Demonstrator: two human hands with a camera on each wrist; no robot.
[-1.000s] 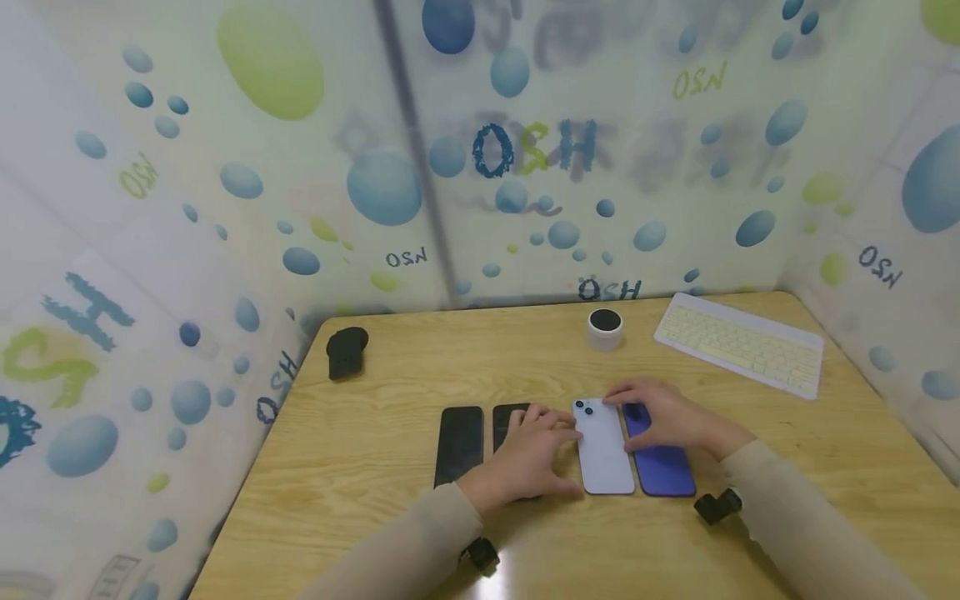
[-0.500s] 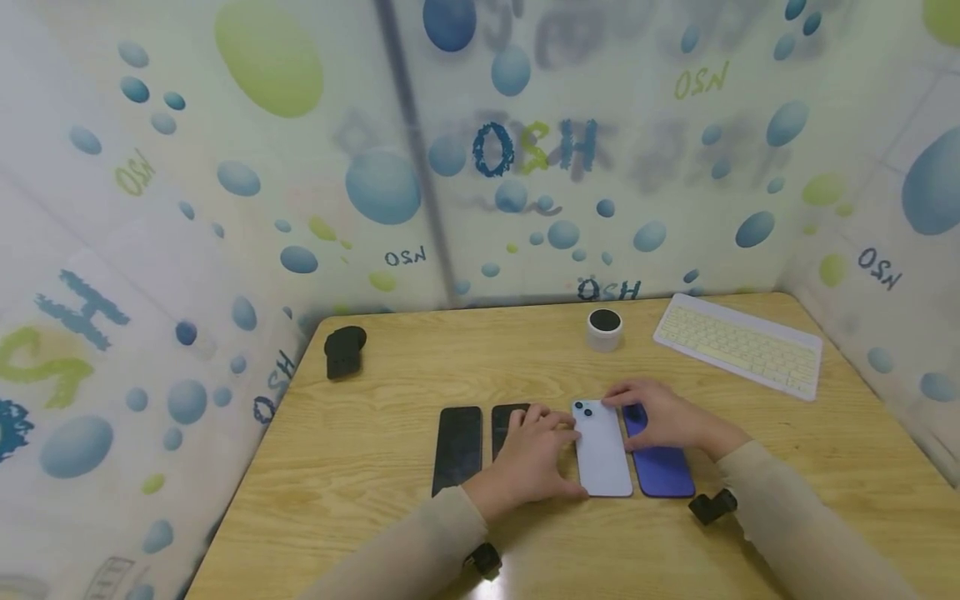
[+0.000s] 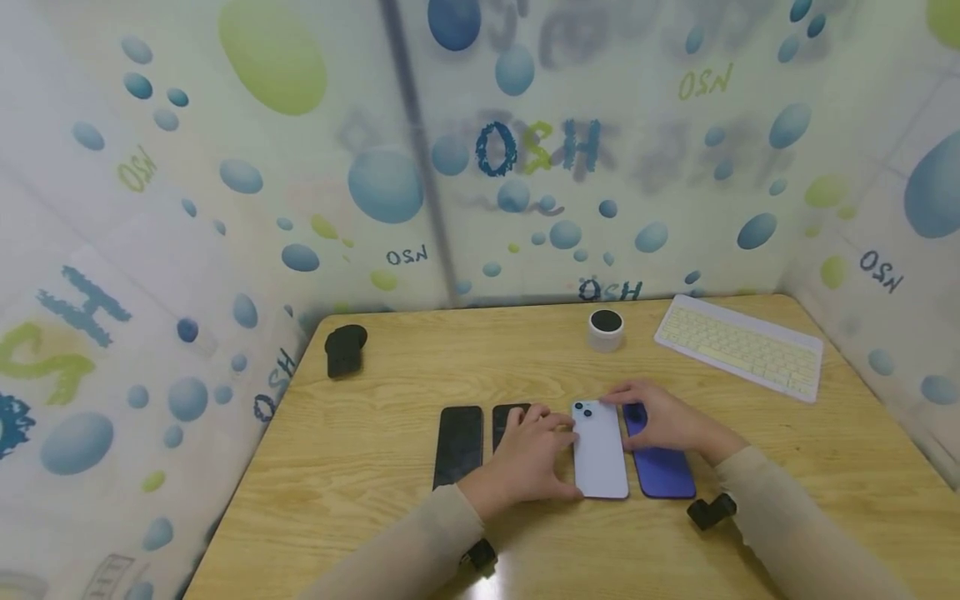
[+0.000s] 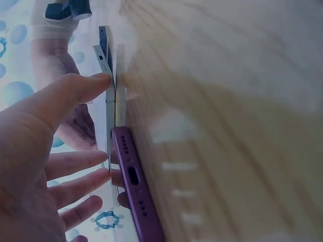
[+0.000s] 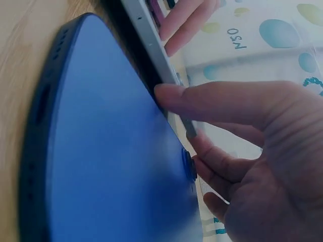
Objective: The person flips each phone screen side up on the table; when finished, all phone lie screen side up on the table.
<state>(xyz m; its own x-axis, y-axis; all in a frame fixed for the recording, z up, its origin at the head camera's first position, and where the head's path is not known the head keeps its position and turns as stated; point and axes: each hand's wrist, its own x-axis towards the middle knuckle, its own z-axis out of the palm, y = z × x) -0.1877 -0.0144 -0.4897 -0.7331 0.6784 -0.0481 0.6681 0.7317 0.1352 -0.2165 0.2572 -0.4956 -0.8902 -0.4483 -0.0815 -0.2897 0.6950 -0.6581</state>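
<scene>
A pale smartphone (image 3: 600,458) lies back up on the table between my two hands, its twin cameras at the far end. My left hand (image 3: 521,462) holds it from the left, thumb (image 4: 98,85) at the near end and fingertips along the left edge. My right hand (image 3: 675,423) grips the far right corner, with the thumb (image 5: 171,98) against the right edge. A blue smartphone (image 3: 666,477) lies close on the right, partly covered by my right hand. Beneath my left hand is a dark-screened smartphone (image 3: 502,423) with a purple frame in the left wrist view, mostly hidden.
Further left, a black smartphone (image 3: 459,446) lies in the same row on the wooden table (image 3: 337,467). Behind are a black object (image 3: 345,352), a small white cylinder (image 3: 605,335) with a dark top, and a white keyboard (image 3: 738,350). Patterned walls enclose the table.
The pale smartphone has shifted slightly left and nearer, straightening a little, with both hands on it; its gap to the blue smartphone has widened. The other smartphones have stayed put.
</scene>
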